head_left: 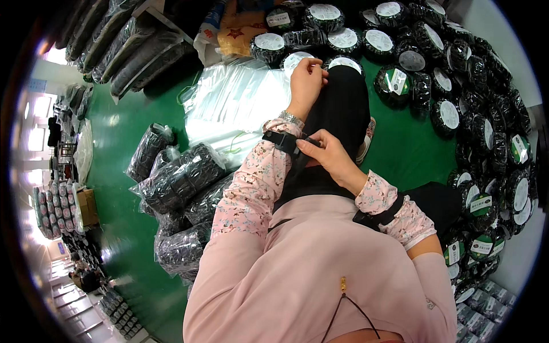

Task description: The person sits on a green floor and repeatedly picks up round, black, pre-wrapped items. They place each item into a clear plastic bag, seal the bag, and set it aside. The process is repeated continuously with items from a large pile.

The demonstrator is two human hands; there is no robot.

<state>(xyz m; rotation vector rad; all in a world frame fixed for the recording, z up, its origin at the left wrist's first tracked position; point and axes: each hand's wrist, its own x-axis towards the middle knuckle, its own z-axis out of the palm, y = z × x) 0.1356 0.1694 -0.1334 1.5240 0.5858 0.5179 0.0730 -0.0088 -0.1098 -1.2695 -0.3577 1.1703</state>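
A black strap with a buckle [281,140] is wrapped around my left forearm, over a floral sleeve cover [261,176]. The thumb and fingers of my right hand [332,156] pinch this strap near its buckle. My left hand [306,83] is held out above my black-clad knee [345,98], its fingers loosely curled with nothing visible in them. A metal-band watch [291,119] circles the left wrist. Another black strap [392,210] goes around my right forearm. Left of my knee, a stack of clear plastic bags [236,100] lies on the green floor.
Black rolls in clear plastic [184,178] are heaped at my left. Many round black-wrapped bundles with labels [446,115] pile up along the right and front. Long wrapped rolls [137,55] stick out at upper left. A cardboard box [88,206] stands farther left.
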